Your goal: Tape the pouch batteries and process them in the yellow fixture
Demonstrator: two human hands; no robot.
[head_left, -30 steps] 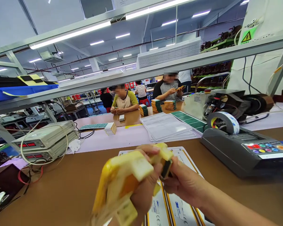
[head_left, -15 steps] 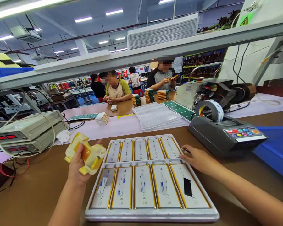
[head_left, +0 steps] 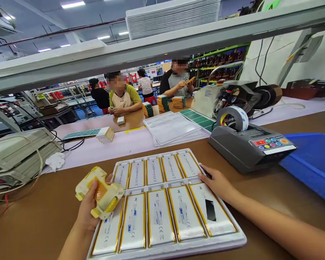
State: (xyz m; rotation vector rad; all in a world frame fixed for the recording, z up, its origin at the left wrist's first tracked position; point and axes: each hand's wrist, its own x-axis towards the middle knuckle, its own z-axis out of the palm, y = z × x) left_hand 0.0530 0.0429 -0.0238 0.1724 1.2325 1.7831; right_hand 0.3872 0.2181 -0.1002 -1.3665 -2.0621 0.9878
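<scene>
My left hand point(head_left: 89, 207) grips a yellow and cream hand-held tool point(head_left: 100, 192) above the left end of a white tray point(head_left: 178, 247). The tray lies on the brown bench and holds two rows of flat silver cells with yellow edges point(head_left: 157, 216). One cell at the front right carries a black strip point(head_left: 210, 210). My right hand point(head_left: 219, 182) rests on the tray's right side, fingers on the far right cell of the back row point(head_left: 189, 164), with a small dark piece at the fingertips.
A grey tape dispenser point(head_left: 250, 146) with a tape roll point(head_left: 232, 117) stands to the right, a blue bin point(head_left: 311, 162) beyond it. Stacked grey instruments point(head_left: 18, 155) with cables sit at the left. Co-workers sit at the far bench with stacks of parts point(head_left: 163, 103).
The hands came apart from holding the tool up close. The left one lowered it over the tray's left end; the right one settled on the tray's right side. The view tilted down.
</scene>
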